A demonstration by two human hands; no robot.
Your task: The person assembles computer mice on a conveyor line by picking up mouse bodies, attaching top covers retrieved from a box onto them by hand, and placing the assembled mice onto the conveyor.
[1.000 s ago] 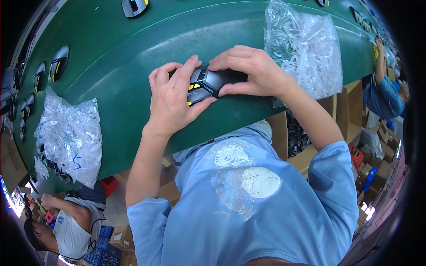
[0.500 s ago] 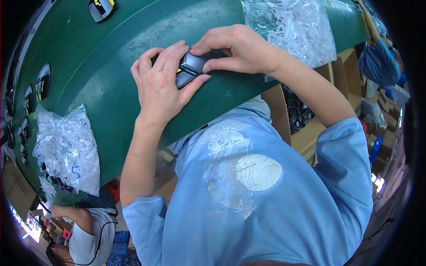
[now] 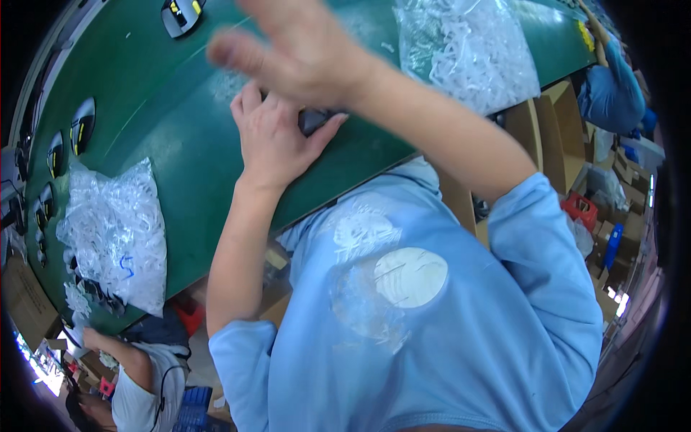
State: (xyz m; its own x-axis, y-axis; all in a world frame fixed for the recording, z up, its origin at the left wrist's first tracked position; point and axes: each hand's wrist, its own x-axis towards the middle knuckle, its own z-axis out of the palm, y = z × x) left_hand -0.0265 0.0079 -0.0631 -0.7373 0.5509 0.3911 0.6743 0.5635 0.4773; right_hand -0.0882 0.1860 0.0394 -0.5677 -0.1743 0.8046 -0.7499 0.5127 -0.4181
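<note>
My left hand (image 3: pixel 272 137) lies on the green table (image 3: pixel 180 165) and covers a black computer mouse (image 3: pixel 314 119); only the mouse's right end shows past my thumb. My right hand (image 3: pixel 302 50) is lifted off the table above it, blurred, fingers spread, with nothing in it. My light blue shirt fills the lower middle of the view.
A clear bag of white plastic parts (image 3: pixel 468 47) lies at the top right, another clear bag (image 3: pixel 119 234) at the left. Several black and yellow mice (image 3: pixel 83 126) sit along the far left, one more mouse (image 3: pixel 180 14) at the top. Other people work at the lower left (image 3: pixel 137 381) and top right (image 3: pixel 612 86).
My right hand has let go of the mouse and risen off the table, fingers apart. My left hand stays on the mouse.
</note>
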